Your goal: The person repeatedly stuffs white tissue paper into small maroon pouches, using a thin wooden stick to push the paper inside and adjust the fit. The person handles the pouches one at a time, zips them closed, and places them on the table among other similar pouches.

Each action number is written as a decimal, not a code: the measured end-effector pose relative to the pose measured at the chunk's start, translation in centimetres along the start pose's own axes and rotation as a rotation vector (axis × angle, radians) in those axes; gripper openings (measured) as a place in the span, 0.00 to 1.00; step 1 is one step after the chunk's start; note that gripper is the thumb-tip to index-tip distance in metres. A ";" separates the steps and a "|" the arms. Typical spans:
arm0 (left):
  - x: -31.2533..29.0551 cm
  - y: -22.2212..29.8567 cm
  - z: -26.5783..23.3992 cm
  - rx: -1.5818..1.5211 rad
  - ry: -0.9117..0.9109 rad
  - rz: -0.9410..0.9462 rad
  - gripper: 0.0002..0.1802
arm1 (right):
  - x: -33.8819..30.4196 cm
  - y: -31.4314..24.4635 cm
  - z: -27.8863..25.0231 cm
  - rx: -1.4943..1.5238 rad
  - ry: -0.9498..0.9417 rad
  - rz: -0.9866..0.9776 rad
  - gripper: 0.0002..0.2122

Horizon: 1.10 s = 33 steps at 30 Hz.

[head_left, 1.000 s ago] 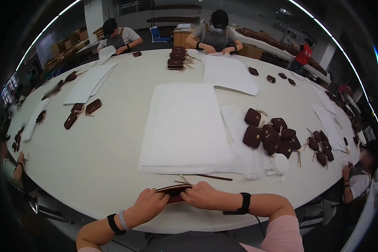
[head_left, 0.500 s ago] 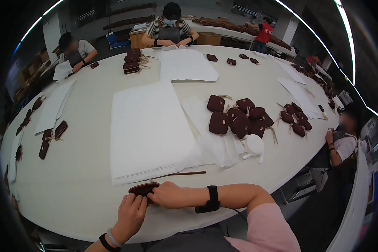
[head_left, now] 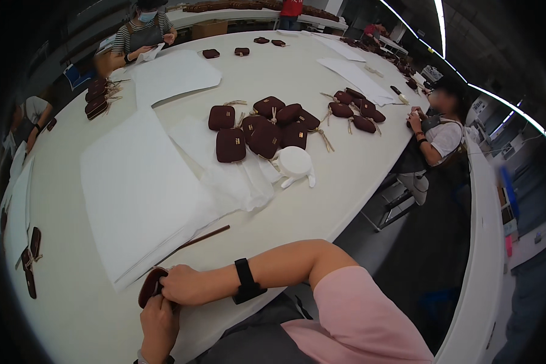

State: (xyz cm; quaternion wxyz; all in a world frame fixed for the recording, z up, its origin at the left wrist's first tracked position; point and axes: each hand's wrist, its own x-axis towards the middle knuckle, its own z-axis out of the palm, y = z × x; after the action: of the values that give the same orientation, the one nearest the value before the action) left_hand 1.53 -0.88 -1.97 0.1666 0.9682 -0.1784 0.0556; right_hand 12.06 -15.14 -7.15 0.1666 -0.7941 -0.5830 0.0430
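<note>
Pouch (head_left: 147, 291) against fingers (head_left: 156, 303) of 2 hands (head_left: 185, 285)

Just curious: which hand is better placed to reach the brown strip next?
Probably the right hand: it lies nearer the brown strip than the left hand, though both hold a pouch.

Bare worktop (head_left: 309, 209) right of white paper stack (head_left: 136, 188), passable up to white round object (head_left: 294, 162) and big pouch cluster (head_left: 264, 139), which block beyond. Gap between cluster and smaller pouch group (head_left: 365, 108). Stack plus brown strip (head_left: 209, 235) just ahead of right hand (head_left: 185, 285). Lane open left of stack, up to left pouches (head_left: 30, 279).
</note>
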 end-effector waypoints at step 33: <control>-1.1 -1.2 -0.9 0.269 -0.338 0.127 0.09 | -2.6 -1.3 -5.8 -0.116 -0.165 -0.193 0.10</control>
State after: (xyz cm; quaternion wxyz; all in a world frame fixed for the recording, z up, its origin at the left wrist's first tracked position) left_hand 0.85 0.86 -1.63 0.0001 0.9640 -0.2554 -0.0737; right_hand 11.54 -18.49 -1.62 0.0753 -0.7364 -0.6698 0.0582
